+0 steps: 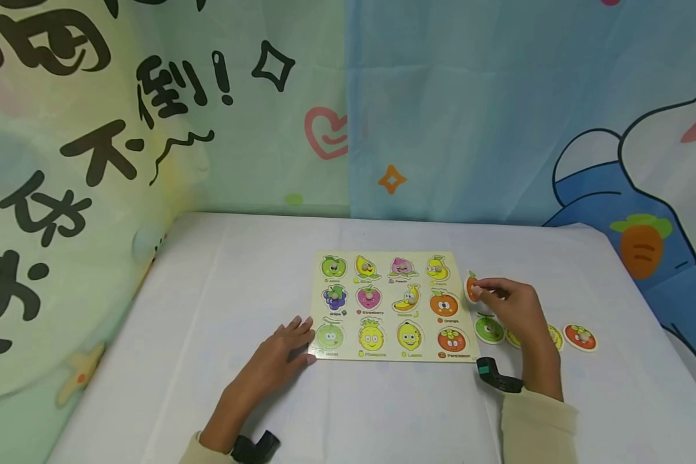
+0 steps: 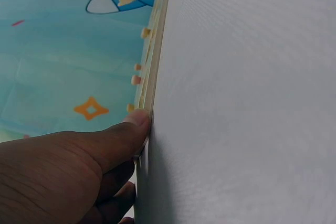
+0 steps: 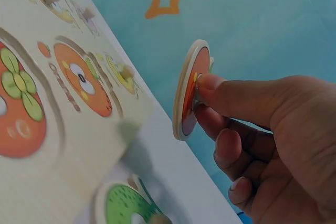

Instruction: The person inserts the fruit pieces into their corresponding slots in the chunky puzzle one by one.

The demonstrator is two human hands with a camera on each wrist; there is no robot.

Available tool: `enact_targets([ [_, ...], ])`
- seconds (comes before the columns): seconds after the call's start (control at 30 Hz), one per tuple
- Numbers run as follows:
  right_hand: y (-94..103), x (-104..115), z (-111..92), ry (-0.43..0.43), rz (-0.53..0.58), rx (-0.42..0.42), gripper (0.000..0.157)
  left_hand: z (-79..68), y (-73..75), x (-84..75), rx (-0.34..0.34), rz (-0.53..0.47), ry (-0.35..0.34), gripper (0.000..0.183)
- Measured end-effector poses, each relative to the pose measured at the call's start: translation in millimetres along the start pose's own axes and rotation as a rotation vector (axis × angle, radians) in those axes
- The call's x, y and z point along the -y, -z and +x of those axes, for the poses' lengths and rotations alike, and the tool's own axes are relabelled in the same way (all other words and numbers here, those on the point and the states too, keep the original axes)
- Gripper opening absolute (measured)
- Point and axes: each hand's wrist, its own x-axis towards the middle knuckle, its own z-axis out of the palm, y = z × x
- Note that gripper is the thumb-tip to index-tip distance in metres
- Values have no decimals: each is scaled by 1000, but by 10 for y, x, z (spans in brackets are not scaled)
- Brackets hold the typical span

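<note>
Our right hand [image 1: 513, 308] pinches an orange oval wooden piece [image 3: 190, 90]; left hand [image 1: 280, 351] (fingers extended) touches pale-yellow rectangular wooden fruit board [image 1: 352, 335].

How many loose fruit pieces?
5: orange piece in right hand, which may hide others; on table right of board, green piece, two partly hidden yellow pieces, red piece.

The right hand [image 1: 513, 306] covers part of the orange oval wooden piece [image 1: 471, 288] between its fingers [image 3: 210, 86]. Yellow round wooden pieces [image 1: 555, 336] lie partly hidden behind the right wrist [image 1: 541, 361]. In the left wrist view, the cream rectangular puzzle board [image 2: 157, 51] shows edge-on, its printed face unreadable. The right wrist view's bottom edge cuts off a green round wooden piece [image 3: 119, 205]; the head view's right edge crops a white-and-blue cartoon figure [image 1: 667, 161].
</note>
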Motion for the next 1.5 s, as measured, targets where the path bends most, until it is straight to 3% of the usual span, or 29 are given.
enact_targets([
  [0.23,-125,44,32,-5,10,85,39,15,15,-17,-2,-1,3,53],
  [0.6,-350,181,41,78,-67,183,27,13,25,-24,8,-5,-5,53],
  [0.87,-367,202,47,76,-149,179,26,15,16,-28,5,7,0,53],
  [1.5,-439,247,44,70,-176,176,21,4,10,-12,1,13,-5,53],
])
